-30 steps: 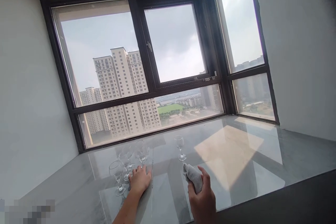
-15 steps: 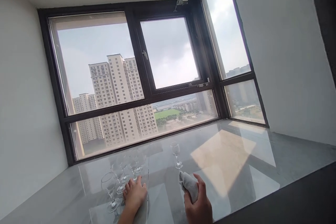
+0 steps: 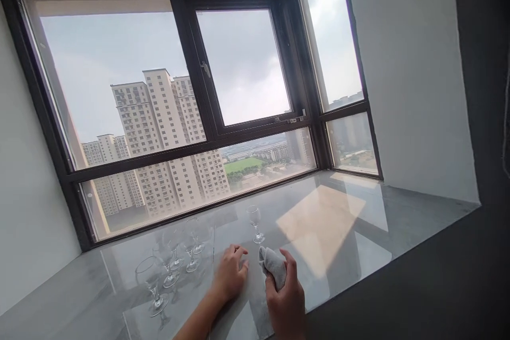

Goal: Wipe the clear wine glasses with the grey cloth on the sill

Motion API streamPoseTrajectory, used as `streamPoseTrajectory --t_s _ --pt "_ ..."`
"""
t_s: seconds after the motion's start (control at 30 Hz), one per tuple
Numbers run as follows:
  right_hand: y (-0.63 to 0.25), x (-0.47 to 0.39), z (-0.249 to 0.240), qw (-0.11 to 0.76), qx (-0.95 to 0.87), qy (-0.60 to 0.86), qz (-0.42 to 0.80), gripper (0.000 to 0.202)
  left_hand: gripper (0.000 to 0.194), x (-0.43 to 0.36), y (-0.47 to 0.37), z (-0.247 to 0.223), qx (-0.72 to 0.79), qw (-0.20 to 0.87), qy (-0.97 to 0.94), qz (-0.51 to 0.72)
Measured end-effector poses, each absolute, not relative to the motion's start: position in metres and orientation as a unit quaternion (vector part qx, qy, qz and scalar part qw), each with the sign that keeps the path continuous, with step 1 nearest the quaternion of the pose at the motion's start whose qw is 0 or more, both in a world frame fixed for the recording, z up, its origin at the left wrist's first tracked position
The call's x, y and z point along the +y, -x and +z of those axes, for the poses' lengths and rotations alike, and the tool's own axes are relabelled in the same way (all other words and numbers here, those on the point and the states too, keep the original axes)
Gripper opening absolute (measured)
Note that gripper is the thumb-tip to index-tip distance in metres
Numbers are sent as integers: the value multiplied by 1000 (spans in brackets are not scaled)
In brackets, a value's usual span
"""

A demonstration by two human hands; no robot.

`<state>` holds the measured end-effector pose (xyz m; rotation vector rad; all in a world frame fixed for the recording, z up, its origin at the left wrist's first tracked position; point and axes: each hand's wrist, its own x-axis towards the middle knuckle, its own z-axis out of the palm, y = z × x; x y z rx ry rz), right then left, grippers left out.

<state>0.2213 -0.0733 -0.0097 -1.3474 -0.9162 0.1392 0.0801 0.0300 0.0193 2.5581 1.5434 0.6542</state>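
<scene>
My right hand (image 3: 286, 297) grips a folded grey cloth (image 3: 274, 266) between thumb and fingers, just above the glossy sill. To its left, my left hand (image 3: 231, 273) is over the sill with fingers loosely bent and thumb apart, holding nothing. A single clear stemmed glass (image 3: 254, 216) stands upright beyond both hands, touched by neither. Left of my left hand, several more stemmed glasses stand upright in a cluster, the nearest being a larger wine glass (image 3: 150, 275). Their clear bowls overlap and are hard to separate.
The grey polished sill (image 3: 350, 271) carries a bright sunlit patch on the right, and its front edge slants up to the right. Behind it stands a dark-framed window (image 3: 191, 151) with a handle. White walls (image 3: 410, 90) close in on both sides.
My left hand has moved right, away from the clustered glasses and nearer to the single glass and the cloth. My right hand still holds the cloth. The camera view has turned slightly.
</scene>
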Motion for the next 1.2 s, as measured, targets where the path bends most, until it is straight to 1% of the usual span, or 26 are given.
streamPoseTrajectory --t_s 0.1,0.17,0.3,0.47,0.6,0.7,0.8,0.97,1.2 --pt "-220 -72 -11 700 -395 592 57 44 57 45 -112 19 496 60 -851 164" --pt "-218 -69 -12 711 -390 583 53 44 65 56 -129 18 504 66 -850 139" --pt "-218 -66 -16 721 -392 570 47 44 55 73 -148 21 507 67 -852 111" --pt "-224 -73 -13 696 -415 582 64 46 52 66 -140 32 500 67 -857 101" --pt "-227 -79 -11 681 -409 602 85 48 53 30 -104 35 505 66 -855 101" --pt "-224 -78 -14 683 -399 607 77 49 57 -4 -64 31 524 45 -843 107" --pt "-219 -73 -18 680 -385 621 67 51 55 -26 -23 24 565 51 -817 101" --pt "-214 -73 -18 652 -395 643 78 54 58 -30 23 20 627 29 -771 108" --pt "-209 -88 -7 639 -455 616 69 54 64 -36 42 11 700 -4 -707 106"
